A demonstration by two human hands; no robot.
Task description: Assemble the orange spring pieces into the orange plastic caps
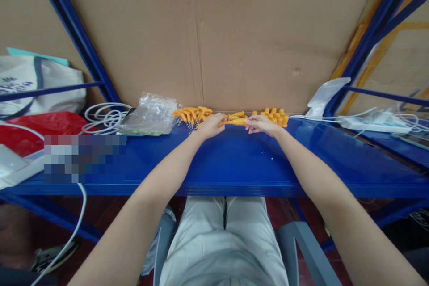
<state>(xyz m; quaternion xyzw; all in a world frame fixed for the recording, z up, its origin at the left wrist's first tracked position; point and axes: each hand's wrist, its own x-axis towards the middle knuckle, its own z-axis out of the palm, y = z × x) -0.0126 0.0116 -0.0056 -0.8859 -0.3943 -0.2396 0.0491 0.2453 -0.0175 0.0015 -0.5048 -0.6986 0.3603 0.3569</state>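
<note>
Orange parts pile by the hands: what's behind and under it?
Behind the orange parts stands a cardboard sheet; under them, the blue shelf. The left hand and right hand cover part of the orange piece held between them.

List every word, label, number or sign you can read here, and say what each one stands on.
Nothing here can be read.
White bag: dark print, too blurred to read.
Blue shelf: a pixelated patch, unreadable.
Orange pieces between the left hand and right hand: no print visible.
Clear plastic bag and cardboard: no print visible.
</note>
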